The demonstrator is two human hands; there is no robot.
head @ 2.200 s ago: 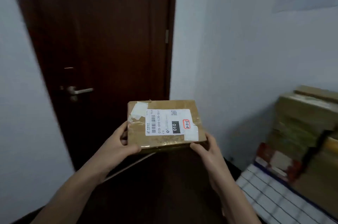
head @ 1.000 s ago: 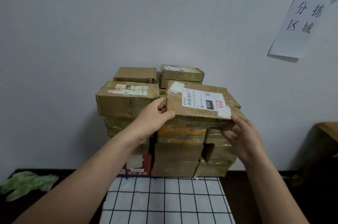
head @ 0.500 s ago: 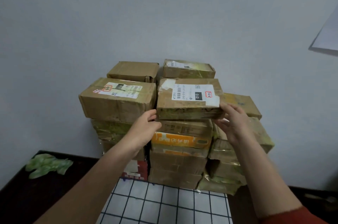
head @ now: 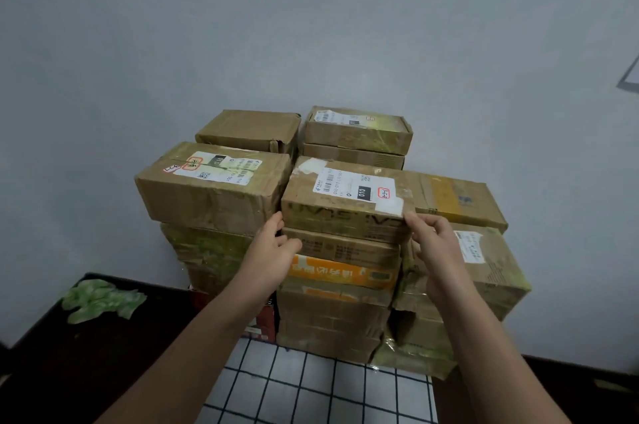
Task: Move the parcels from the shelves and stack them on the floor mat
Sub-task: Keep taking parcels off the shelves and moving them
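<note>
The labelled parcel (head: 345, 205) lies flat on top of the middle column of the stack (head: 332, 319), with its white label up and its long front side toward me. The stack stands against the wall (head: 311, 25), and its foot is at the far edge of the checked floor mat (head: 311, 385), at 6 o'clock in my view.

My left hand (head: 276, 245) is at 9 o'clock of the parcel. Its fingers are loosely spread and touch the near left corner, and the thumb points along the box below. My right hand (head: 434, 243) is at 3 o'clock, with bent fingers at the near right corner. I cannot tell if they pinch the corner or only touch it.

I think I have one hand at each end so that I can square the parcel with the column under it and it does not hang over the front. The big parcel (head: 214, 188) is just beside it at 9 o'clock, and a parcel with yellow tape (head: 460, 198) is at 3 o'clock, so the place is a narrow one.

I judge the placing nearly done. The letting go should be soft, because the column is high and the boxes below look crushed. A green crumpled thing (head: 100, 299) lies on the dark floor at 8 o'clock, well apart.
</note>
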